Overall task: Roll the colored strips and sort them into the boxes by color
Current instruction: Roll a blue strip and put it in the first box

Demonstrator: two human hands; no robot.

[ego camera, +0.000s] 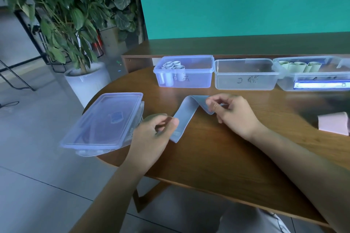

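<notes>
At far left I see a potted plant with broad green leaves (62, 11) in a smooth white cylindrical pot (88, 83), standing on the grey tiled floor beside the table. The rounded brown wooden table (217, 153) shows a fine straight grain. On its near-left edge lies a stack of translucent blue-tinted plastic lids (103, 121), flat, rectangular with rounded corners, overhanging the rim.

The left hand (151, 136) rests just right of the lids; its thumb and fingers pinch the near end of a pale blue flexible fabric strip (184, 115). The strip runs away from that hand, humps into a soft fold and comes back down to the right hand (233, 113), whose curled fingers pinch the other end. The strip lies in the middle of the table, in front of the boxes.

Along the far side stand three clear rectangular plastic boxes, touching in a row. The left box (184, 72) holds several pale rolled strips (173, 68), upright in its left part. The middle box (246, 74) bears dark handwriting on its near wall. The right box (312, 73) holds pale green rolls (295, 66). At far right, a pink strip (334, 123) lies flat, blurred.
</notes>
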